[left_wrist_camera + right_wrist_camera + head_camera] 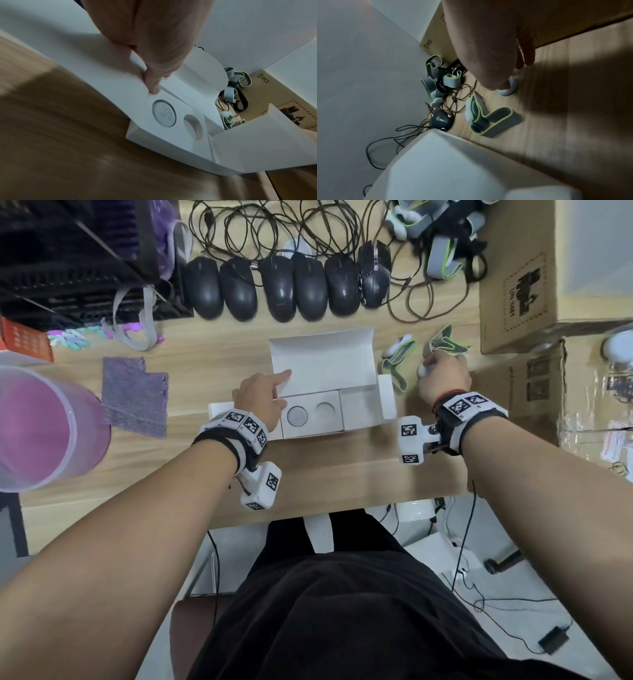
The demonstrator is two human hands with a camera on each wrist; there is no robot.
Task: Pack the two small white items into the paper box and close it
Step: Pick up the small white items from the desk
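Observation:
The white paper box lies open on the wooden table with its lid standing up. Its insert has two round holes: the left holds a white disc, the right hole is bare. My left hand holds the box's left end, index finger lying on the lid. To the right of the box my right hand pinches a second small white item resting on the table.
A grey strap with green edging lies between box and right hand, another beyond it. Several black mice and cables line the back. Cardboard boxes stand right; a pink tub and purple cloth left.

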